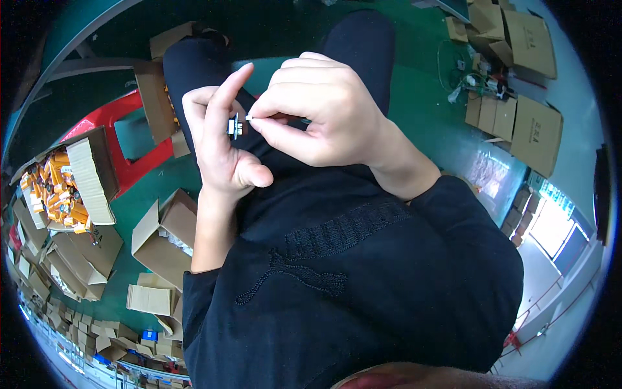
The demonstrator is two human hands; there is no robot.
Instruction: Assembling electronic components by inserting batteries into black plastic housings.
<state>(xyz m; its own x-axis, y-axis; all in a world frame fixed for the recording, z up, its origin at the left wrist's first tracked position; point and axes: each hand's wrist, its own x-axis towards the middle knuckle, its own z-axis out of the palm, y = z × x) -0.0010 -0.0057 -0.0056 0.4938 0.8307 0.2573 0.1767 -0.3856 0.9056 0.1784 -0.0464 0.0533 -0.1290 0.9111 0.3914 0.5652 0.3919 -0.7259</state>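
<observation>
My left hand (217, 139) is raised over my lap, thumb standing apart and one finger pointing up. Against its fingers it holds a small circuit board (234, 127) with a white connector on its edge. Just right of that board, my right hand (321, 107) pinches a tiny white piece (249, 118) between thumb and forefinger; it looks like a small plug. A narrow gap shows between this piece and the board. The other fingers of my right hand are curled in. Whether a wire runs from the white piece is hidden by my fingers.
At left, an open carton (91, 181) holds many orange parts, beside a red plastic stool (133, 172). An opened cardboard box (170, 227) stands by my left elbow. More boxes (531, 129) and a tangle of wires (476, 81) lie on the right of the green floor.
</observation>
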